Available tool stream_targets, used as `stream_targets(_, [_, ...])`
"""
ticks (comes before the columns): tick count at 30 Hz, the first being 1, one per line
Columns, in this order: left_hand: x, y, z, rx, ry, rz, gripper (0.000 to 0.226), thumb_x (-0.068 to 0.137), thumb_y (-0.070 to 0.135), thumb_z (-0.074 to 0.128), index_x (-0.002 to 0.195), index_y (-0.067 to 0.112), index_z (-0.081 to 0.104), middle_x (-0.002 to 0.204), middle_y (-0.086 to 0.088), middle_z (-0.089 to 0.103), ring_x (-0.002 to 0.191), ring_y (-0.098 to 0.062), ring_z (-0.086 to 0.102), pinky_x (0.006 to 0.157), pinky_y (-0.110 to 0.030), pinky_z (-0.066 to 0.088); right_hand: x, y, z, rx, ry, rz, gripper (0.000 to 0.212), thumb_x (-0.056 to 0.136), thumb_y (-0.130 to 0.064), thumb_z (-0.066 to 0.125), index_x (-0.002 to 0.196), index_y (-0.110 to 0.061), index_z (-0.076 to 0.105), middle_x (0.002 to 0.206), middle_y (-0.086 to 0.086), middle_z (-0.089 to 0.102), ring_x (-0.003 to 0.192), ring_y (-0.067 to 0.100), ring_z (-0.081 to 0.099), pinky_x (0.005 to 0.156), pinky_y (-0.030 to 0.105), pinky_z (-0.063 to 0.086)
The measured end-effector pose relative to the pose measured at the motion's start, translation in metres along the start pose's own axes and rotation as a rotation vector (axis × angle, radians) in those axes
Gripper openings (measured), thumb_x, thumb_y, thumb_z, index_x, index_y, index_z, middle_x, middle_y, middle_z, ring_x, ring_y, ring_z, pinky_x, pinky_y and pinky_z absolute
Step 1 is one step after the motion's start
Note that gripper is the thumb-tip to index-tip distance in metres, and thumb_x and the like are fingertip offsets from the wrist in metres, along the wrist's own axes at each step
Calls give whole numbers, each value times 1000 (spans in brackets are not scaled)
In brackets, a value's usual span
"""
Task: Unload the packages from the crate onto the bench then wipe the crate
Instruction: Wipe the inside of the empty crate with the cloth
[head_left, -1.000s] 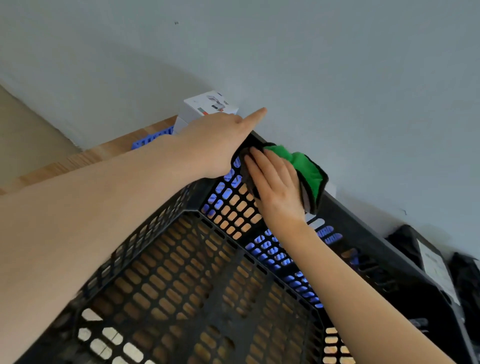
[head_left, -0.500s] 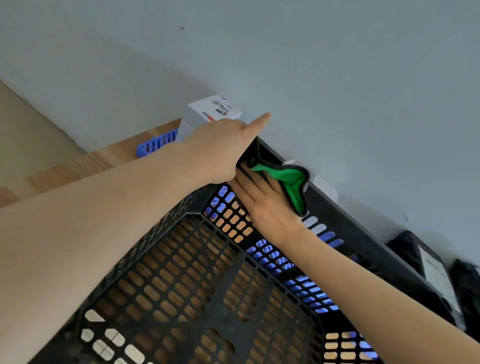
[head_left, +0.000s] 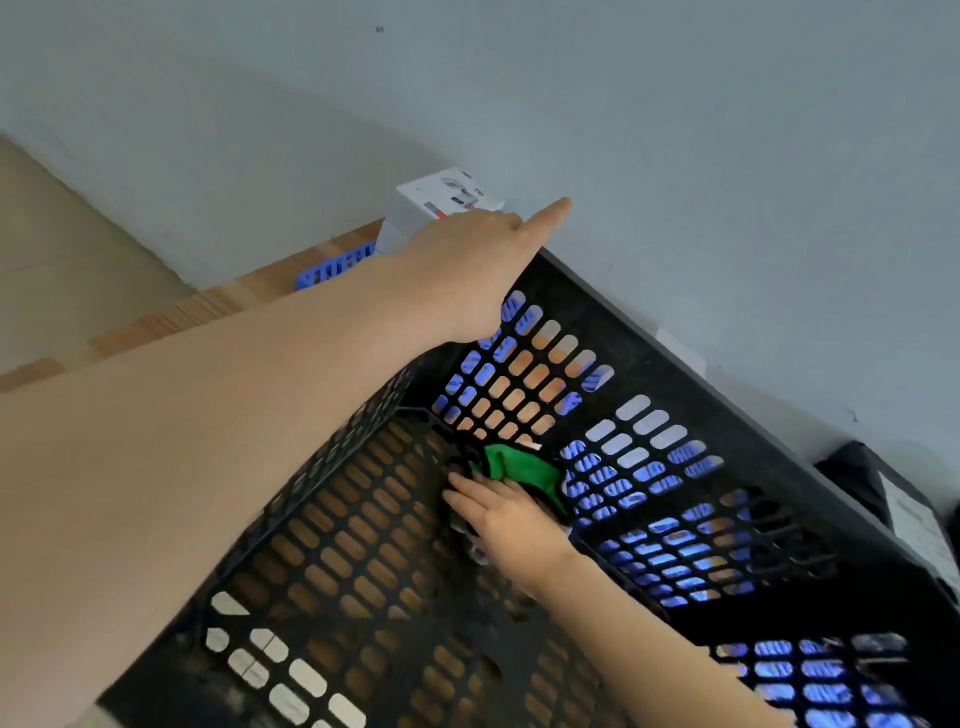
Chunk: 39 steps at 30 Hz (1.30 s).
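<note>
Pale grey wall (head_left: 675, 130) across the whole upper frame. Below it, black slotted plastic crate (head_left: 649, 332), seen from above on a wooden bench (head_left: 234, 301), far side close to the wall, wood grain visible through the floor slots. Left forearm stretched across the crate's left side. Left hand (head_left: 467, 270) laid over the far corner of the rim, forefinger straight and aimed at the wall, remaining fingers hidden behind the hand. Impossible to tell whether gripping the rim or only resting there. Right hand (head_left: 514, 519) down inside the crate, fingers straight and flat, pressing a cloth (head_left: 519, 467) against the floor at the foot of the far side. At the right edge, outside the crate and against the wall, black package (head_left: 857, 478) with a white label, partly cut off by the frame. Beyond the far corner, on the bench, white box (head_left: 441, 200) with printed pictures, lower part hidden by the left hand. Cloth green with dark edging, bunched under and just ahead of the right fingertips. Blue slotted basket (head_left: 332, 265) just beside the white box, mostly hidden behind the left forearm.
</note>
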<state>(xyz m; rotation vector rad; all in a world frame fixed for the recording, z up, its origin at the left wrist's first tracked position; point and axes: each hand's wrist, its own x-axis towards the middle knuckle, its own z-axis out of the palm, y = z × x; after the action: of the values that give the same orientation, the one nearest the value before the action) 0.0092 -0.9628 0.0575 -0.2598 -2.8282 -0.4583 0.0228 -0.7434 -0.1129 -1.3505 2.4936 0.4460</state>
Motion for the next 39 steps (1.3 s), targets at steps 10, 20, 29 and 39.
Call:
stream_targets(10, [2,-1,4,-14,12,-5,106,78,-5,63,157,25,-2,93,-1,39,80,-18,40,55,-27,28,-56,-65,-25,730,451,58,54,93,-56,47,142,-34,38,130,-16,43,120,0,46,100,17,39])
stream_targets(20, [3,0,5,-16,24,4,106,78,-1,67,157,23,0,90,0,46,65,-12,37,49,-25,22,-54,-56,-1,543,418,204,62,92,-58,42,147,-35,27,155,-11,23,144,10,18,119,46,17])
stream_targets(29, [2,-1,4,-10,31,13,105,78,-1,68,156,22,1,90,0,39,78,-18,42,49,-24,20,-28,-48,16,136,33,-4,71,65,-42,69,131,-24,50,118,-3,58,109,23,52,89,38,43])
stream_targets(39, [2,-2,3,-14,45,14,101,79,-5,61,156,22,2,98,-2,41,86,-19,43,55,-26,24,-62,-27,-72,64,51,442,30,86,-40,57,111,-22,55,103,-2,61,96,20,60,70,29,41])
